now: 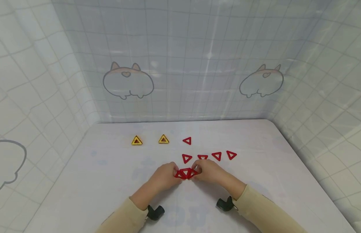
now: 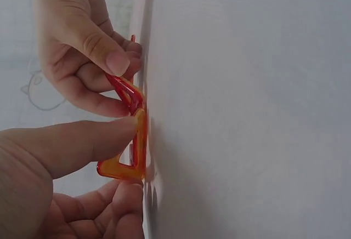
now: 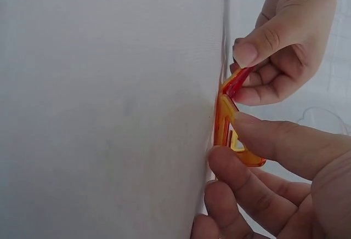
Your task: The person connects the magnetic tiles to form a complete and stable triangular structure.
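Three red see-through triangular tiles (image 1: pixel 185 172) stand joined edge to edge just above the white table, the outer two tilted up from the middle one. My left hand (image 1: pixel 165 176) pinches the left tile (image 2: pixel 118 169) between thumb and fingers. On the other side, my right hand (image 1: pixel 210 171) grips the right tile (image 3: pixel 249 158) the same way. Both wrist views show the tiles' orange-tinted edges near the tabletop. Just beyond the right hand lies a red triangle tile (image 1: pixel 202 157), partly covered by it.
Further red triangle tiles lie loose beyond the hands: one (image 1: pixel 186 158), another (image 1: pixel 217 156), one at the right (image 1: pixel 231 154) and one farther back (image 1: pixel 187 140). Two yellow triangular pieces (image 1: pixel 136 141) (image 1: pixel 164 139) sit at the back left. A tiled-pattern curtain (image 1: pixel 186 64) surrounds the table.
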The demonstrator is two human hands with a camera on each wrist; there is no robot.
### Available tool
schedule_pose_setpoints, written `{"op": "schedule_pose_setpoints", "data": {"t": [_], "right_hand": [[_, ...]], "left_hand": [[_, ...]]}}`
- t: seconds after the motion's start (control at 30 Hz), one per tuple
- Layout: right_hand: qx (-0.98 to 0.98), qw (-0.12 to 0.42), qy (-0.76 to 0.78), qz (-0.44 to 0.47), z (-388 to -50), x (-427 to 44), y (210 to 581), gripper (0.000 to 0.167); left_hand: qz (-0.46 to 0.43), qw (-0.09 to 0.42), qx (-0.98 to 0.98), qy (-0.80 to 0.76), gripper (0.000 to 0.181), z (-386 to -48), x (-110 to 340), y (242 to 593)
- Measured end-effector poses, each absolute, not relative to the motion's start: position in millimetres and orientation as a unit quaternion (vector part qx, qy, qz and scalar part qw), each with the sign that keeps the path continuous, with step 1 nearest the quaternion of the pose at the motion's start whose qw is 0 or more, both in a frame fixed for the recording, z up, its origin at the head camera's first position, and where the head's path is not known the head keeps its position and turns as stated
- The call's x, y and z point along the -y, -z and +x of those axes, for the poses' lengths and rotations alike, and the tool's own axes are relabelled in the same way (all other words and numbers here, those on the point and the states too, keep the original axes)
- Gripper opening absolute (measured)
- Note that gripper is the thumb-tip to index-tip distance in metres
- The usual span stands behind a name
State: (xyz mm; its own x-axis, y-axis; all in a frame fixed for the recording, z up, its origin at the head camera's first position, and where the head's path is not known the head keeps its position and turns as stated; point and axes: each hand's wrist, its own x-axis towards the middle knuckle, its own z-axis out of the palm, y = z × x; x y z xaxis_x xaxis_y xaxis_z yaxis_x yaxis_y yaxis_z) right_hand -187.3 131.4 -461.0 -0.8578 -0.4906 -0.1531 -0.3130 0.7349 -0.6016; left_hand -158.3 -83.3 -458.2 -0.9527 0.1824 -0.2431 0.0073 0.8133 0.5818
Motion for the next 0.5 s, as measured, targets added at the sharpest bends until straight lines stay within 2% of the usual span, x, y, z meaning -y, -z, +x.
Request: {"op": "schedule_pose_setpoints", "data": {"t": [0.5], "right_hand": [[-0.908, 0.147, 0.33, -0.214, -187.8, -133.1, 458.0, 0.026]], "left_hand": [[0.072, 0.098, -0.933, -0.338, 0.026, -158.7, 87.2, 461.1]]}}
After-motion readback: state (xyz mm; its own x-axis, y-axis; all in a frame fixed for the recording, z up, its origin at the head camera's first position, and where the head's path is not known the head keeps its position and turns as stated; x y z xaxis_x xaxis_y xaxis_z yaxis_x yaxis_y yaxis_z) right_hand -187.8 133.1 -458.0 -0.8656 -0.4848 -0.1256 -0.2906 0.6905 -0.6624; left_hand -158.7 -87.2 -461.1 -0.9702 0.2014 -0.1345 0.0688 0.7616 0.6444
